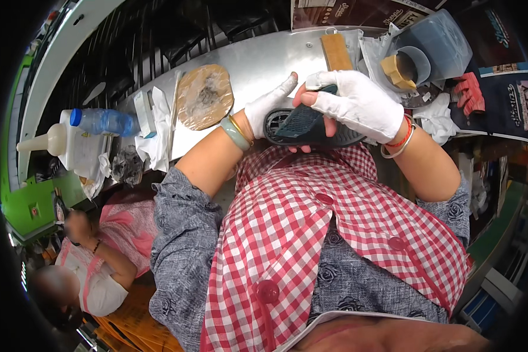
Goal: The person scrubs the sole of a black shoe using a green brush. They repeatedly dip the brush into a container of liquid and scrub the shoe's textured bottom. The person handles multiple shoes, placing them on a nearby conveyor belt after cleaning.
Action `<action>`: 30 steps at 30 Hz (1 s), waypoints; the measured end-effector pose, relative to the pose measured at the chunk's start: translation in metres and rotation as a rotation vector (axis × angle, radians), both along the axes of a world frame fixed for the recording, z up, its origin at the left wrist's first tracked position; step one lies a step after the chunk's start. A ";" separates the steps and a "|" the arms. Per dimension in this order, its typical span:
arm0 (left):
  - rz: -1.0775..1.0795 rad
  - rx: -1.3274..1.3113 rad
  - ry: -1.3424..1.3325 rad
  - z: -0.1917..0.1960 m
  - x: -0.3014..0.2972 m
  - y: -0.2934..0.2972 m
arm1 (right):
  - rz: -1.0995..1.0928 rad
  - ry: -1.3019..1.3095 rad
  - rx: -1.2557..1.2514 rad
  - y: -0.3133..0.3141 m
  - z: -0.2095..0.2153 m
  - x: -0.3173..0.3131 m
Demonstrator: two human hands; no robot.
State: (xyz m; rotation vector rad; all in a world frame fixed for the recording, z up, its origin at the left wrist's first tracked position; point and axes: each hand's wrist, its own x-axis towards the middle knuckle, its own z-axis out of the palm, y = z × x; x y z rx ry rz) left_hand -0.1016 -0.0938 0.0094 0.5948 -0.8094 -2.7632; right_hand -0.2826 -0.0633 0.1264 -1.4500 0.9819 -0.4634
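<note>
A dark shoe sole point(306, 125) with a ribbed teal inner face lies across both my hands, just above my red checked apron. My left hand point(268, 107), in a white glove, grips its left end with the thumb raised. My right hand point(358, 104), in a white fingerless glove, covers its right half with bare fingertips pressed on the upper edge. A green bangle sits on my left wrist, red and silver bangles on my right.
A metal worktable point(258, 61) carries a round brown glue-smeared pad point(205, 95), a wooden block point(336, 51), a grey plastic tub point(431, 50), white rags point(156, 126), a blue-capped bottle point(102, 121) and a white squeeze bottle point(64, 142). Another person in pink point(108, 252) sits at the lower left.
</note>
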 end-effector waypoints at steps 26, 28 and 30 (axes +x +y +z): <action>0.639 -0.466 0.188 0.010 0.034 -0.042 | -0.910 -0.069 -0.406 0.009 -0.012 -0.161; 0.747 -0.303 0.045 0.006 0.024 -0.020 | -0.978 0.022 -0.424 0.007 -0.020 -0.171; 0.747 -0.227 -0.080 0.004 0.013 0.007 | -1.017 0.086 -0.446 0.002 -0.036 -0.178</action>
